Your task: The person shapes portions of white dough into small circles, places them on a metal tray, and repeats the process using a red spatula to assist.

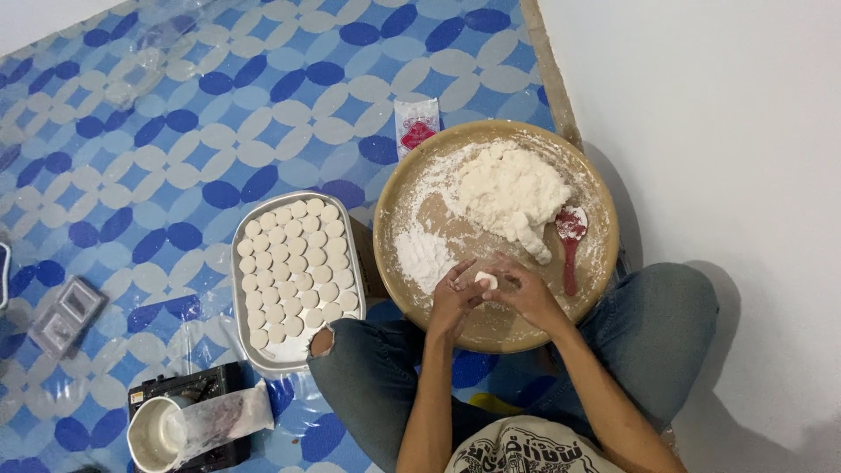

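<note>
Both hands, left (457,298) and right (524,293) | grip: pinching dough piece (486,279) (mostly hidden) | over floured tray (491,328)

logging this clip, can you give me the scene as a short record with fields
left hand: left hand pinching a small white dough piece with its fingers
right hand: right hand on the same piece
work surface: round floured tray
on tray: dough mound, red spoon
beside: metal tray filled with rows of dough discs
floor: blue patterned mat
</note>
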